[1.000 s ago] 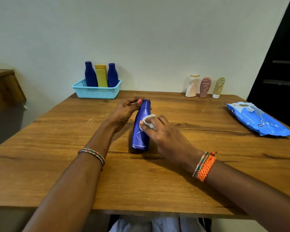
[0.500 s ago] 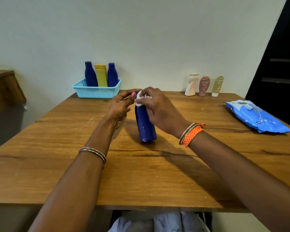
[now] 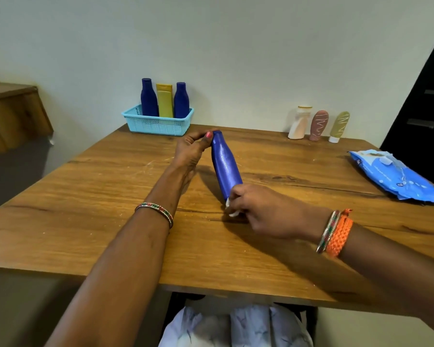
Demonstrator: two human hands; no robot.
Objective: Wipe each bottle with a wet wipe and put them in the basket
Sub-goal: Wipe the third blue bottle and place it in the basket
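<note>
Head view | left hand (image 3: 191, 149) pinched blue bottle (image 3: 224, 166) cap, tilting it steady on desk (image 3: 85, 209) | right hand (image 3: 263, 211) clutched wet wipe (image 3: 229, 209), scrubbing its base.

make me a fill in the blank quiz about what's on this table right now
1. The basket holds ____ bottles.
2. The left hand pinches the blue bottle at its ____.
3. The right hand holds a white ____ at the bottle's base.
4. The wipes pack is coloured ____.

Missing words: three; cap; wipe; blue
</note>
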